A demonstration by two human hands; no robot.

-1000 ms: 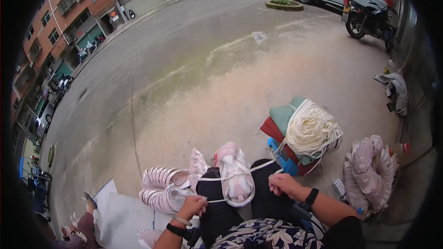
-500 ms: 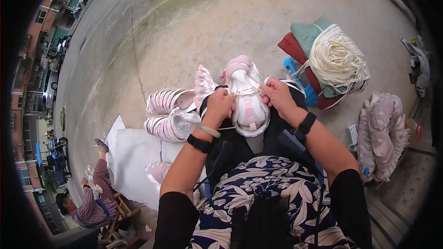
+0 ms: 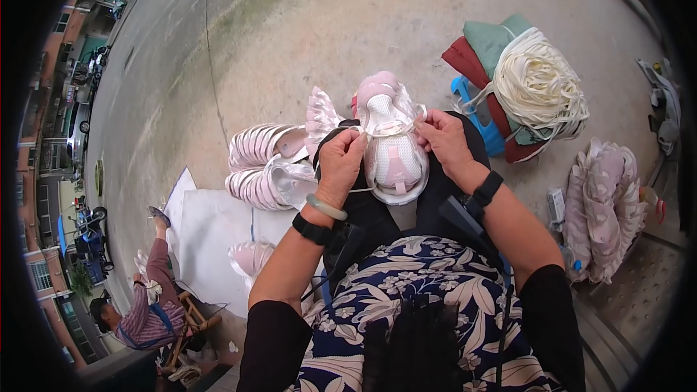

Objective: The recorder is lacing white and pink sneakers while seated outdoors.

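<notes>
A pink and white sneaker [image 3: 396,163] rests on my lap between my knees, its toe pointing away from me. A thin white shoelace [image 3: 377,131] crosses its middle. My left hand [image 3: 340,163] pinches the lace at the shoe's left side, and a loose length hangs below that hand toward the heel. On the right side my right hand [image 3: 444,141] pinches the lace between thumb and fingers, close against the shoe. Left of my knee stand more pink and white shoes [image 3: 265,167], nested in rows.
A bundle of cream laces [image 3: 539,76] lies on red and green cloth [image 3: 490,43] beside a blue plastic object [image 3: 490,134]. Stacked pink shoes [image 3: 606,210] are at right. White sheeting [image 3: 210,247] covers the ground at left, near a seated person [image 3: 149,312].
Both hands stay at the shoe's sides with the lace pinched. My right hand has shifted slightly up and outward, and the lace across the shoe shows more plainly.
</notes>
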